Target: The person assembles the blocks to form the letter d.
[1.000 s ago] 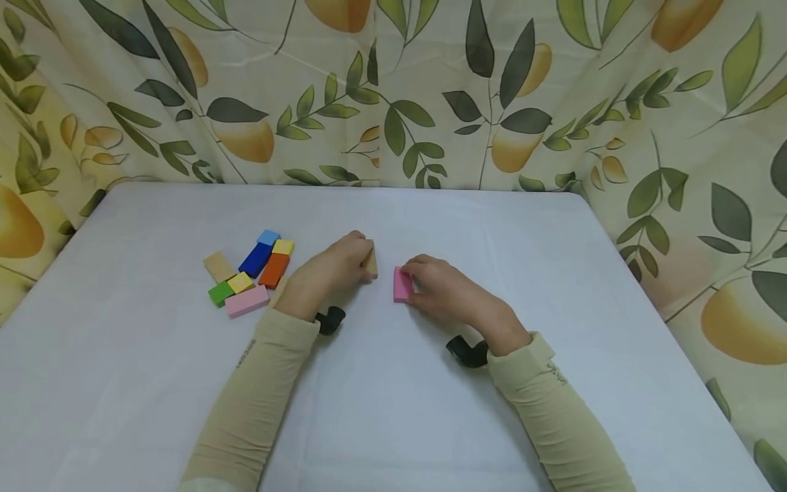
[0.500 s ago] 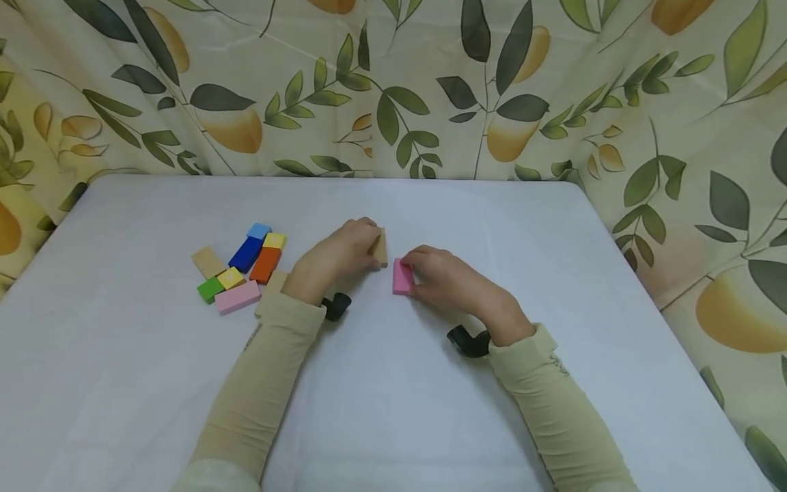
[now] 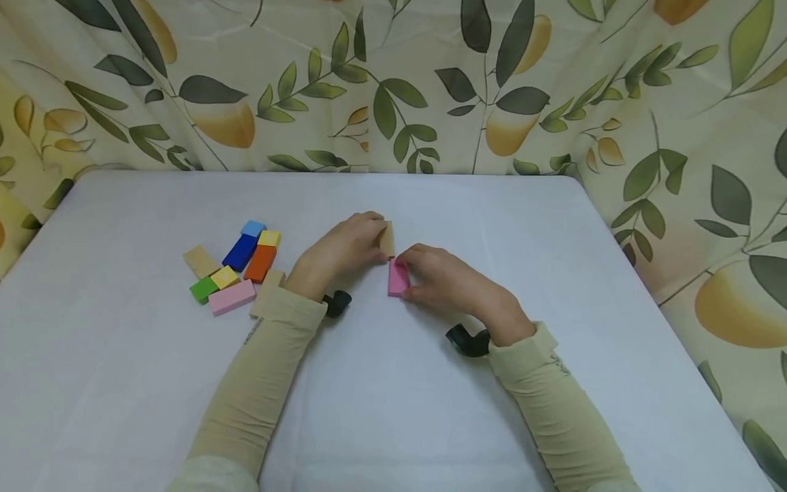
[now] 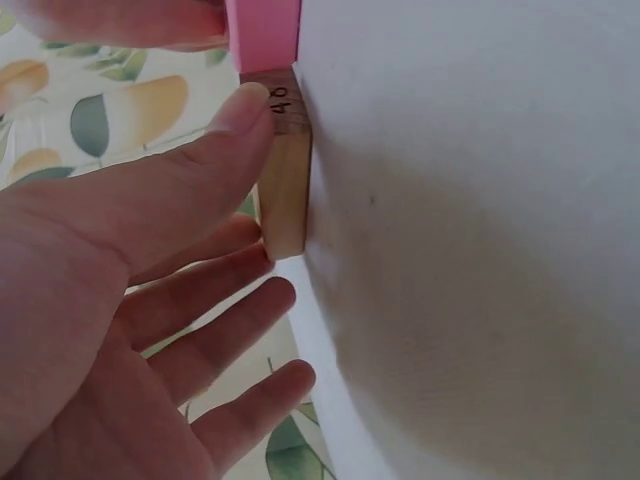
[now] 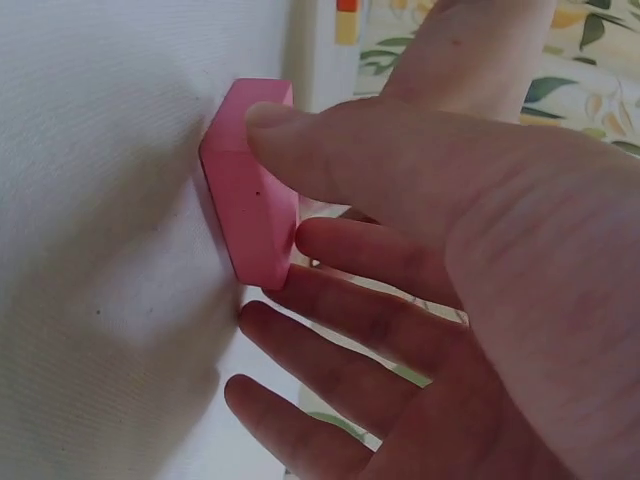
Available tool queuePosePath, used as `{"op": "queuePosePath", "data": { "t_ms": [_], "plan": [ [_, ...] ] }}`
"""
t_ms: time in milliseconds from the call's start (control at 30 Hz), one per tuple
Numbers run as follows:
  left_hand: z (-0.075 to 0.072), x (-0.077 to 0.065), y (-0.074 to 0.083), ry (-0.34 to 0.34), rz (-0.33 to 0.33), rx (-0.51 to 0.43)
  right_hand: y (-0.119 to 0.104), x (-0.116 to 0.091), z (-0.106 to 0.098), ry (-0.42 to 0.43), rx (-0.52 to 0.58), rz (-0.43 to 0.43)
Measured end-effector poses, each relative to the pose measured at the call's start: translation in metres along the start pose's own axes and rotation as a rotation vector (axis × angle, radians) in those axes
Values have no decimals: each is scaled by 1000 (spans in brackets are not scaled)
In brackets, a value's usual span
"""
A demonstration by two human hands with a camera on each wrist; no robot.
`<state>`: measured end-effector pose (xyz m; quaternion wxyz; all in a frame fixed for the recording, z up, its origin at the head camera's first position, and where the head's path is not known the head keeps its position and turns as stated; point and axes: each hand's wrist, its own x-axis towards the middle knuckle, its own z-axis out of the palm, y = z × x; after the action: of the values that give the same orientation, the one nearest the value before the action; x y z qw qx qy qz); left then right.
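Near the middle of the table, my left hand (image 3: pixel 344 249) pinches a beige wooden block (image 3: pixel 387 239) between thumb and fingers. Dark handwritten marks show on that block's end in the left wrist view, close under the thumb tip. My right hand (image 3: pixel 445 283) pinches a bright pink block (image 3: pixel 397 278) lying on the white cloth, its thumb on one end and fingertips at the other. The near end of the beige block meets the far end of the pink block (image 4: pixel 264 35); in the left wrist view they appear to touch.
To the left lies a loose group of blocks: dark blue (image 3: pixel 240 253), light blue (image 3: pixel 253 228), orange (image 3: pixel 260 263), green (image 3: pixel 203 290), light pink (image 3: pixel 232 298), yellow and beige ones. A patterned curtain (image 3: pixel 307 102) hangs behind the white table (image 3: pixel 393 410).
My left hand has carried the beige block right and slightly away, up to the pink block's far end. The right hand keeps its pinch and has barely moved. The head view has shifted slightly.
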<state>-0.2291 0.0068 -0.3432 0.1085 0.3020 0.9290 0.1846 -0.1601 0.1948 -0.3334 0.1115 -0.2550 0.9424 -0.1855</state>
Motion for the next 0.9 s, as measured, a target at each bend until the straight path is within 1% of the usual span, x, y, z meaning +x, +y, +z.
{"op": "queuePosePath", "data": {
  "t_ms": [133, 233, 300, 400, 533, 633, 767, 900],
  "plan": [
    [-1, 2, 3, 5, 14, 15, 1, -1, -1, 12, -4, 46],
    [-2, 2, 4, -24, 8, 8, 1, -2, -2, 22, -8, 93],
    [-2, 1, 3, -50, 4, 3, 0, -1, -2, 16, -2, 105],
    [-3, 0, 0, -62, 6, 6, 0, 1, -1, 3, 7, 96],
    [-1, 0, 0, -33, 29, 29, 0, 3, 2, 8, 5, 82],
    [0, 1, 1, -20, 32, 33, -1, 2, 2, 21, 0, 82],
    [1, 2, 1, -23, 25, 38, 0, 2, 2, 25, -6, 85],
    [2, 1, 1, -16, 42, 52, 2, 3, 2, 20, -16, 77]
  ]
}}
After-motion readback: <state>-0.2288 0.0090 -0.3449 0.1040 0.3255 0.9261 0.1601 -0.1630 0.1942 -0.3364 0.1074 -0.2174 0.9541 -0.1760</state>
